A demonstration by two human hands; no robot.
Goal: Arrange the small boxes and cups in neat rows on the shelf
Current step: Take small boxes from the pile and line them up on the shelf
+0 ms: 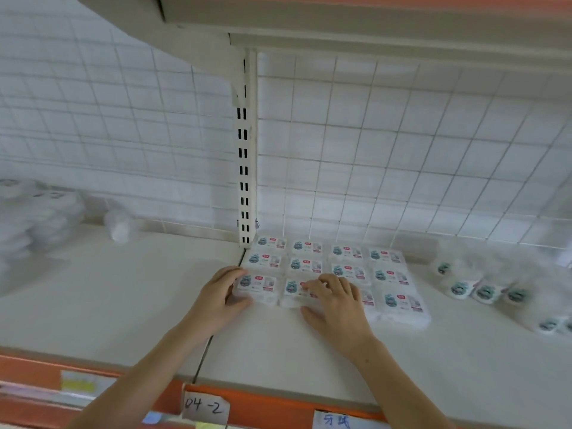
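Observation:
Several small white boxes with teal and red labels lie flat in rows on the white shelf, against the wire grid back. My left hand grips the left end of the front-left box, fingers over its top and thumb at its front edge. My right hand rests with spread fingers on the second front box and covers most of the third. To the right, several small white cups with teal logos lie on their sides in a loose cluster.
A slotted upright post meets the shelf just behind the boxes' left corner. Stacked white lids or plates and a clear cup stack sit at the far left. An upper shelf hangs overhead. The orange front edge carries paper tags.

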